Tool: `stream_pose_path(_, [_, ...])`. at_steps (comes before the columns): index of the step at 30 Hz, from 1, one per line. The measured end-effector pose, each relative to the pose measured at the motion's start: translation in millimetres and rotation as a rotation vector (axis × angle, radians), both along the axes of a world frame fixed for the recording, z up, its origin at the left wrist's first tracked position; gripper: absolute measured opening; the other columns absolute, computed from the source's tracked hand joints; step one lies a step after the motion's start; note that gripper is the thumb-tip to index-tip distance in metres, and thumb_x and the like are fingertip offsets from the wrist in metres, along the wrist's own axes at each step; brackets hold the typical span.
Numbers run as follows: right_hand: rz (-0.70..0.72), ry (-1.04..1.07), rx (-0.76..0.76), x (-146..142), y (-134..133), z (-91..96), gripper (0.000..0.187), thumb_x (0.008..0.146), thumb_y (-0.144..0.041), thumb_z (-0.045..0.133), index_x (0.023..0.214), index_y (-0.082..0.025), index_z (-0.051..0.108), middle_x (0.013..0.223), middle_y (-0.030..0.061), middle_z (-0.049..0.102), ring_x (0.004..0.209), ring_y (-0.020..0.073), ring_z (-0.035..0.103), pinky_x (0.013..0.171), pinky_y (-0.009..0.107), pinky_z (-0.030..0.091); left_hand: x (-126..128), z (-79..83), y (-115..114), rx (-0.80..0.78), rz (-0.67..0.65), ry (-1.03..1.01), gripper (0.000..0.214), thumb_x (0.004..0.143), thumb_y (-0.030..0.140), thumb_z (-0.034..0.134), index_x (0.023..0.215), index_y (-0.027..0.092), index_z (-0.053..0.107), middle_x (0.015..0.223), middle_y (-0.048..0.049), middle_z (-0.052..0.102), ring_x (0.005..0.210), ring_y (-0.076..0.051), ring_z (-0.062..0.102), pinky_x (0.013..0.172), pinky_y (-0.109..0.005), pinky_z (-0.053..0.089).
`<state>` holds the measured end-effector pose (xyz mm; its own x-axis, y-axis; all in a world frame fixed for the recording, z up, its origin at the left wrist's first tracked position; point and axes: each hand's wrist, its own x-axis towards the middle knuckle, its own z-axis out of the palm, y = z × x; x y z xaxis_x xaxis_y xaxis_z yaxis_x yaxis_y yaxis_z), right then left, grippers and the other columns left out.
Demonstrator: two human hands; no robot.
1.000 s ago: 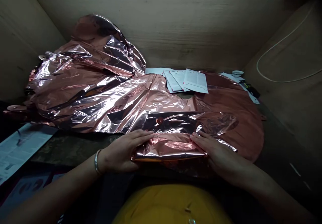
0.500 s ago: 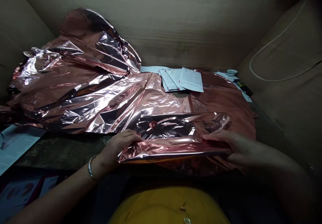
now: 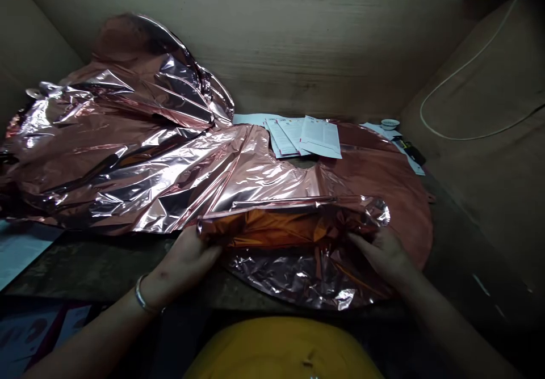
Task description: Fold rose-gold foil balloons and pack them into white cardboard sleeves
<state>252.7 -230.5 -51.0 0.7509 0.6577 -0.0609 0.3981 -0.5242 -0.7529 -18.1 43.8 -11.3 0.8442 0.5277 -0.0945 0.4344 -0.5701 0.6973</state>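
A large, shiny rose-gold foil balloon (image 3: 242, 163) lies flat and crumpled across the worktop, its left part heaped against the back wall. My left hand (image 3: 193, 257) is closed on the near part of the foil, its thumb in front and its fingertips hidden. On the opposite side my right hand (image 3: 383, 254) also grips the foil, thumb forward. Between both hands a fold is raised and shows an orange inner face (image 3: 276, 227). Below it, a rounded, dark, wrinkled flap (image 3: 293, 277) hangs toward the worktop's front edge.
Several printed paper packets (image 3: 319, 135) lie at the back, partly over the foil. A small white bowl (image 3: 390, 123) and a black-and-yellow object (image 3: 411, 151) stand at the back right. White sheets (image 3: 25, 251) lie at the left. A cable (image 3: 447, 67) hangs along the right wall.
Both hands have turned the near fold up and away, so its orange inner face now shows. The rounded flap beneath it has come into view. The camera has shifted slightly.
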Motion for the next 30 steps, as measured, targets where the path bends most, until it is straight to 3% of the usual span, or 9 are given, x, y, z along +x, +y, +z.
stream_pose_path(3, [-0.015, -0.095, -0.181, 0, 12, 7.0, 0.04, 0.084, -0.054, 0.05, 0.077, -0.018, 0.066, 0.079, 0.0083, 0.068, 0.076, 0.0253, 0.063, 0.067, 0.034, 0.047, 10, 5.2, -1, 0.039, 0.161, 0.088, 0.036, 0.082, 0.047, 0.058, 0.101, 0.017, 0.057, 0.085, -0.0045, 0.067, 0.077, -0.024, 0.064, 0.066, -0.033, 0.051])
stream_pose_path(7, [0.024, -0.312, -0.339, -5, 27, 16.0, 0.033, 0.088, -0.044, 0.043, 0.072, -0.02, 0.058, 0.076, 0.0092, 0.065, 0.074, 0.0239, 0.06, 0.063, 0.032, 0.041, 14, 11.8, -7, 0.211, 0.186, 0.231, 0.053, 0.085, 0.04, 0.06, 0.127, 0.011, 0.044, 0.081, -0.0053, 0.066, 0.075, -0.026, 0.066, 0.065, -0.035, 0.051])
stream_pose_path(10, [0.101, -0.481, -0.395, -11, 33, 17.6, 0.03, 0.091, -0.036, 0.039, 0.071, -0.02, 0.053, 0.077, 0.0103, 0.063, 0.074, 0.0235, 0.058, 0.065, 0.033, 0.039, 23, 19.4, -25, 0.631, 0.184, 0.223, 0.06, 0.085, 0.028, 0.062, 0.138, 0.012, 0.04, 0.11, -0.0184, 0.064, 0.108, -0.037, 0.06, 0.089, -0.052, 0.047])
stream_pose_path(12, [0.136, -0.57, -0.441, -13, 35, 17.0, 0.028, 0.092, -0.032, 0.039, 0.071, -0.02, 0.052, 0.077, 0.0105, 0.063, 0.075, 0.0244, 0.058, 0.068, 0.034, 0.038, 40, 21.3, -40, 0.801, 0.018, 0.084, 0.057, 0.085, 0.027, 0.064, 0.138, 0.019, 0.044, 0.141, -0.0191, 0.047, 0.133, -0.039, 0.04, 0.106, -0.059, 0.032])
stream_pose_path(16, [0.157, -0.645, -0.511, -16, 36, 16.1, 0.026, 0.093, -0.029, 0.041, 0.073, -0.019, 0.056, 0.081, 0.0114, 0.065, 0.081, 0.0264, 0.06, 0.072, 0.035, 0.039, 86, 5.5, -54, 0.694, -0.347, 0.019, 0.048, 0.098, 0.034, 0.043, 0.144, 0.024, 0.039, 0.156, -0.0088, 0.031, 0.145, -0.029, 0.023, 0.117, -0.053, 0.018])
stream_pose_path(21, [0.09, -0.502, -0.582, -8, 27, 21.5, 0.033, 0.096, -0.036, 0.04, 0.079, -0.017, 0.061, 0.08, 0.0118, 0.068, 0.078, 0.0261, 0.064, 0.066, 0.034, 0.042, 105, -24.7, -48, 0.554, -0.379, 0.128, 0.054, 0.1, 0.044, 0.032, 0.149, 0.021, 0.032, 0.155, -0.0118, 0.032, 0.144, -0.03, 0.025, 0.117, -0.052, 0.019])
stream_pose_path(25, [0.055, -0.649, -0.69, 2, 20, 35.9, 0.038, 0.095, -0.038, 0.042, 0.081, -0.014, 0.067, 0.086, 0.017, 0.069, 0.086, 0.0345, 0.064, 0.072, 0.043, 0.047, 101, -26.1, -47, 0.565, -0.37, 0.12, 0.054, 0.1, 0.042, 0.031, 0.15, 0.021, 0.032, 0.156, -0.0119, 0.029, 0.145, -0.031, 0.022, 0.117, -0.05, 0.019])
stream_pose_path(28, [-0.013, -0.901, -0.463, -6, 29, 44.0, 0.042, 0.096, -0.032, 0.04, 0.114, -0.002, 0.064, 0.121, 0.0256, 0.061, 0.114, 0.0385, 0.055, 0.09, 0.05, 0.046, 103, -23.0, -50, 0.573, -0.377, 0.124, 0.054, 0.1, 0.042, 0.032, 0.15, 0.021, 0.032, 0.156, -0.0114, 0.029, 0.145, -0.031, 0.022, 0.117, -0.05, 0.019])
stream_pose_path(30, [0.155, -0.958, -0.274, -20, 43, 41.2, 0.05, 0.098, -0.032, 0.036, 0.134, -0.002, 0.05, 0.142, 0.0237, 0.046, 0.134, 0.0345, 0.039, 0.105, 0.049, 0.037, 105, -23.7, -53, 0.582, -0.371, 0.124, 0.054, 0.1, 0.042, 0.033, 0.15, 0.021, 0.032, 0.156, -0.011, 0.029, 0.145, -0.031, 0.022, 0.117, -0.05, 0.019])
